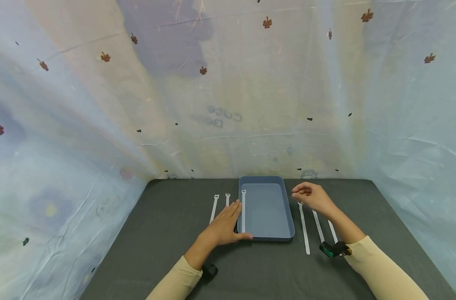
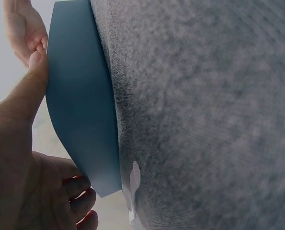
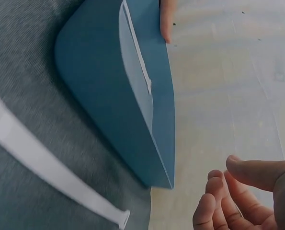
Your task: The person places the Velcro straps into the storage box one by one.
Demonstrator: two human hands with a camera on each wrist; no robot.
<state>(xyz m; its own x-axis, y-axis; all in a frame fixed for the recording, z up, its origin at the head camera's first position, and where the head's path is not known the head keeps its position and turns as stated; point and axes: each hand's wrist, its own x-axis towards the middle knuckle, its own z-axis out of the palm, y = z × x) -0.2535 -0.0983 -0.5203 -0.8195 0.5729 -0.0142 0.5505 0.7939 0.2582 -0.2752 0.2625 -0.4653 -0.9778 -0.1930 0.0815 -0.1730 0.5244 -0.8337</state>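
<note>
Blue plastic tray (image 1: 267,237), shallow, rectangular with rounded corners, at the middle of the dark grey felt-like desk (image 1: 168,233); inside it, along its left wall, one white strap (image 1: 243,210), flat and narrow. Left of the tray, two more white straps (image 1: 214,207) on the desk; right of it, three (image 1: 304,227). Left hand (image 1: 224,227) flat against the tray's left side, fingers straight, thumb at its near corner, grasping nothing. Right hand (image 1: 313,196) hovering just right of the tray's far corner, fingers loosely curled, empty. Behind the tray, crinkled pale cloth backdrop (image 1: 228,91) with faint mirrored lettering, not readable.
</note>
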